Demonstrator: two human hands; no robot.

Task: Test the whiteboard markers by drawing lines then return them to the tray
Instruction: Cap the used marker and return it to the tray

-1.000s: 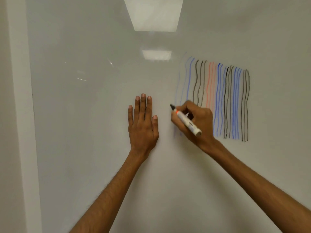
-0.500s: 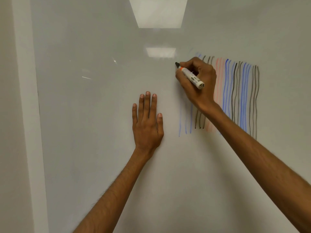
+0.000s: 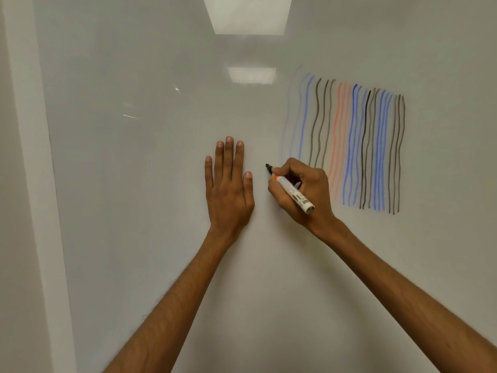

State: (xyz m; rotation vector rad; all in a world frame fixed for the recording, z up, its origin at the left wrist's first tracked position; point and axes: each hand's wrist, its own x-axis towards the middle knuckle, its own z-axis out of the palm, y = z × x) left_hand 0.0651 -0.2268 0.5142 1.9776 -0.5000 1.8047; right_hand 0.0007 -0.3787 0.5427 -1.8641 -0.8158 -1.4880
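Observation:
A glossy whiteboard fills the view. My right hand grips a white marker with an orange collar and a dark tip, which points up-left just left of the drawn lines. Several wavy vertical lines in blue, black and orange-red stand on the board's right side; the leftmost are very faint. My left hand lies flat on the board, fingers straight and pointing up, a short way left of the marker tip. No tray is in view.
The board's pale frame runs down the left edge. Ceiling lights reflect in the upper board. Bare board surface lies left of and below the hands.
My right hand went up to the top of the lines half a second ago and has come back down to mid-board with the marker. My left hand stays flat in place.

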